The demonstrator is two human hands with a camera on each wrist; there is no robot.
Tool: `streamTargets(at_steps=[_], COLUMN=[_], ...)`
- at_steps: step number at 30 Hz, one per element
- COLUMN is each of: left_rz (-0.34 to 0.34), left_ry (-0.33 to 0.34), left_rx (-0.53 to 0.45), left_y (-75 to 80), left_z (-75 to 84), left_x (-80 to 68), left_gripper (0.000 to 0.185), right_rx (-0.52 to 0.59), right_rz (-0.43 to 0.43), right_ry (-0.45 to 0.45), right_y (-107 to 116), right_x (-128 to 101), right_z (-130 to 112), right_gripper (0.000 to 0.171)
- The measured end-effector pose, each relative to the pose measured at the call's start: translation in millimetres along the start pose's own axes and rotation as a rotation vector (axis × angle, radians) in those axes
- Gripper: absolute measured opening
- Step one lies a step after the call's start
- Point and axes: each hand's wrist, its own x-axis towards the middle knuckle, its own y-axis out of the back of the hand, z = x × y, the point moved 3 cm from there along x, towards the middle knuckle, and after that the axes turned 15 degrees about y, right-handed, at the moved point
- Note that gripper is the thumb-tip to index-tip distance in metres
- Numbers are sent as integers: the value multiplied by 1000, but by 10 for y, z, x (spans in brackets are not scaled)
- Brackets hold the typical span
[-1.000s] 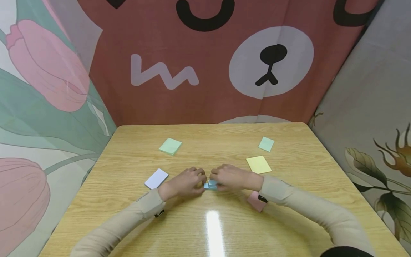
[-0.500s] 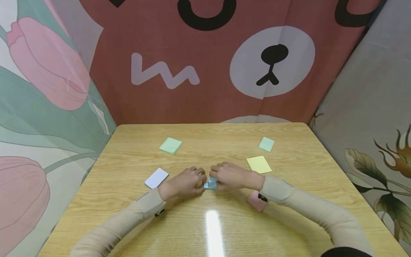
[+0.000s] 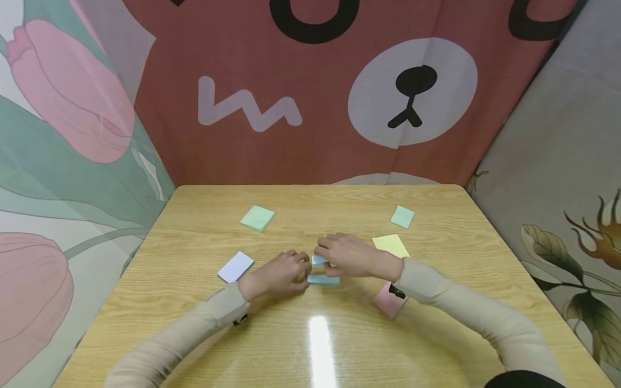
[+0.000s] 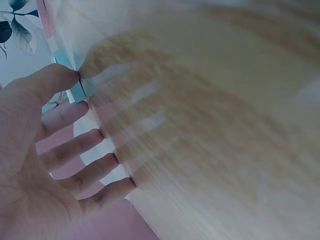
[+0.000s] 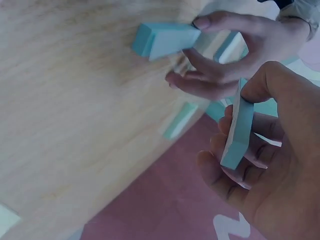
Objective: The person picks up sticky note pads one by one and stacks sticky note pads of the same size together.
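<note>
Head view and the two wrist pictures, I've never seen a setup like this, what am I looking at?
No machine, just a person working barehanded. The wide picture comes from a camera worn on the head, looking down; the others come from one on each wrist. On the table lie a purple pad, a big green pad, a small green pad, a yellow pad and a pink pad. The left hand pinches the end of one blue pad; the right hand has another blue pad in its grip.
</note>
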Motion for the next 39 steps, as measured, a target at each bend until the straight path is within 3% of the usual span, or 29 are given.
streamTargets(at_steps=[6, 24, 39], left_rz=[-8, 26, -34], left_ry=[9, -4, 18], left_rx=[13, -3, 5], left_y=[13, 36, 34], left_z=[5, 10, 15], left_x=[-2, -22, -11], left_gripper=[25, 25, 26], right_rx=[48, 118, 161], right_rz=[-33, -82, -65], right_ry=[51, 65, 54], right_y=[-128, -304, -375], right_x=[40, 63, 21], right_z=[-88, -149, -131], right_gripper=[10, 15, 15])
